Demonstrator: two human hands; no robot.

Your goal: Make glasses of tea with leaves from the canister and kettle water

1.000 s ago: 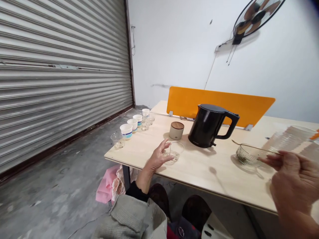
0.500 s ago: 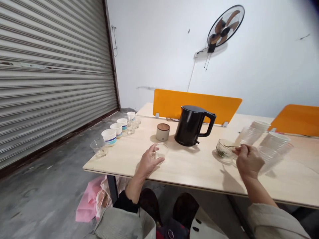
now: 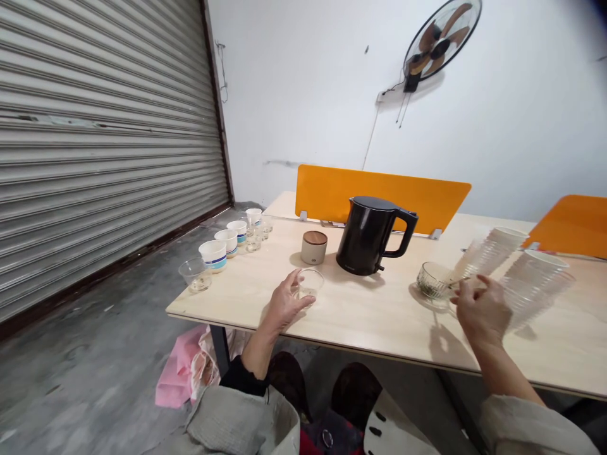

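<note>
My left hand (image 3: pixel 284 302) is wrapped round a small clear cup (image 3: pixel 310 285) that stands near the table's front edge. On the right, my right hand (image 3: pixel 484 311) pinches a thin spoon (image 3: pixel 456 282), partly hidden by the fingers, at the right side of a ribbed glass cup (image 3: pixel 430 278). Dark green bits, like tea leaves, lie inside that glass cup, which rests on a clear saucer (image 3: pixel 434 306). Between the hands stand a black electric kettle (image 3: pixel 367 237) and a beige canister (image 3: pixel 313 249) with a wooden lid.
Several paper cups (image 3: pixel 213 255) and clear cups (image 3: pixel 195 273) line the table's left side. Stacks of clear plastic cups (image 3: pixel 526 291) stand beyond my right hand. An orange divider (image 3: pixel 379 193) crosses the back. Pink cloth (image 3: pixel 177 373) lies below the table's left end.
My right hand has drawn the spoon rightward, from over the glass cup to its right rim. The whole view has shifted a little. My left hand keeps its hold on the clear cup.
</note>
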